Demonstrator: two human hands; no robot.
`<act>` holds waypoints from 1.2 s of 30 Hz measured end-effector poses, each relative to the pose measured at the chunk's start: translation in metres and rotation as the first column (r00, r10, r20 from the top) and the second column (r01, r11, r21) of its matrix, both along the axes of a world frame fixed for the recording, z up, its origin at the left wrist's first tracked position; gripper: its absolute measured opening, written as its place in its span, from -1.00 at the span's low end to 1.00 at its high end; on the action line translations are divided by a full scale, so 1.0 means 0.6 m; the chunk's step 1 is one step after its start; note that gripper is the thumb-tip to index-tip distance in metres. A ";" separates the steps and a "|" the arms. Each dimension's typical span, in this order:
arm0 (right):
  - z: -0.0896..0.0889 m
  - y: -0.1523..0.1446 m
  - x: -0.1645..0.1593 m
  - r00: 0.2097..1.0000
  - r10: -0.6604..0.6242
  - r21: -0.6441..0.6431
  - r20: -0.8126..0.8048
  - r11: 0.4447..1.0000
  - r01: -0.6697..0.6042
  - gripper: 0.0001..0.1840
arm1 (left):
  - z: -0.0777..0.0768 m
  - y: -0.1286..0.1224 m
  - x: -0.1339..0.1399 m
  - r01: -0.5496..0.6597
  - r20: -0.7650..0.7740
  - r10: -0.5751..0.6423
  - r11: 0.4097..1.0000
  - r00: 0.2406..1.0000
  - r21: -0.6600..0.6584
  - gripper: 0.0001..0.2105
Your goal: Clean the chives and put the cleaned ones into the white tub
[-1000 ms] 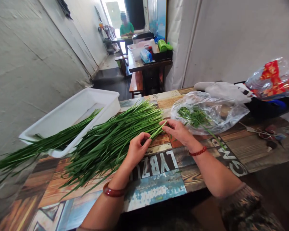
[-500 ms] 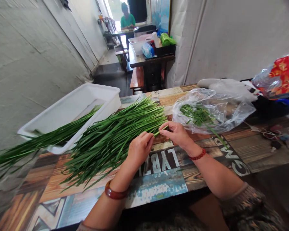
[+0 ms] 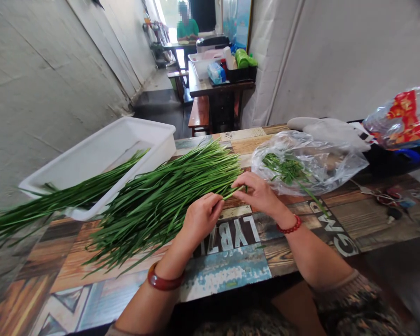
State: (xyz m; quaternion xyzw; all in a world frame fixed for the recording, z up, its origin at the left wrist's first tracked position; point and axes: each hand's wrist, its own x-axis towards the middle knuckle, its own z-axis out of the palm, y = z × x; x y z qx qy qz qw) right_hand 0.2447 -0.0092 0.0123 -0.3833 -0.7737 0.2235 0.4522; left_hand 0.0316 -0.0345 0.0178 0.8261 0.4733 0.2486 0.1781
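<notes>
A large heap of garlic chives lies across the table, pale stem ends to the right and leaves to the left. My left hand is closed in a pinch around a thin chive stalk at the heap's right edge. The fingers of my right hand are curled round the pale end of that stalk, with a small dark green bit at their tips. To the right of my right hand, a clear plastic bag lies spread out with green scraps on it.
A white plastic tub stands at left with a bundle of chives hanging over its rim. A red-printed bag and a key cord lie at right. Beyond, a person in green sits near a second table.
My right fingers have shifted slightly at the stalk's end, where a dark green bit now shows. My left hand keeps its pinch, and the view has tilted slightly.
</notes>
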 end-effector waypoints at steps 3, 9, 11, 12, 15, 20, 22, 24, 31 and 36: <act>0.002 -0.004 -0.005 0.996 0.035 0.051 0.084 0.998 -0.040 -0.82 | 0.000 0.003 0.002 0.009 0.160 0.005 0.996 0.987 -0.084 -0.81; -0.005 -0.012 -0.023 0.998 -0.038 -0.001 -0.048 0.999 0.038 -0.79 | 0.006 0.005 0.005 0.049 0.271 0.019 0.969 0.962 -0.242 -0.74; -0.013 -0.013 -0.034 0.989 -0.067 -0.110 -0.131 0.992 0.053 -0.80 | 0.006 0.005 0.006 0.046 0.275 0.029 0.964 0.961 -0.263 -0.73; -0.017 -0.013 -0.039 0.980 -0.083 -0.170 -0.179 0.984 0.052 -0.79 | 0.005 0.005 0.007 0.044 0.274 0.033 0.962 0.961 -0.270 -0.72; -0.027 -0.008 -0.039 0.915 -0.164 -0.310 -0.368 0.950 0.046 -0.78 | 0.001 0.006 0.008 0.045 0.255 0.031 0.957 0.966 -0.287 -0.72; -0.012 0.004 0.005 0.871 -0.242 -0.299 -0.427 0.947 0.117 -0.71 | 0.000 0.011 0.004 -0.014 0.259 0.088 0.961 0.962 -0.277 -0.72; -0.005 0.007 0.022 0.950 -0.216 -0.176 -0.226 0.968 0.179 -0.68 | 0.001 0.013 0.001 -0.083 0.263 0.148 0.967 0.954 -0.241 -0.75; -0.004 0.010 0.032 0.981 -0.189 -0.035 0.043 0.981 0.191 -0.70 | 0.002 0.014 -0.002 -0.141 0.258 0.191 0.970 0.947 -0.199 -0.79; -0.028 0.013 0.028 0.834 -0.262 0.134 0.485 0.965 0.225 -0.89 | -0.012 0.017 -0.008 -0.129 0.233 0.159 0.982 0.959 -0.141 -0.82; -0.014 0.009 0.028 0.920 -0.148 0.068 0.362 0.989 0.132 -0.88 | -0.014 0.018 -0.010 -0.088 0.281 0.088 0.996 0.956 -0.013 -0.83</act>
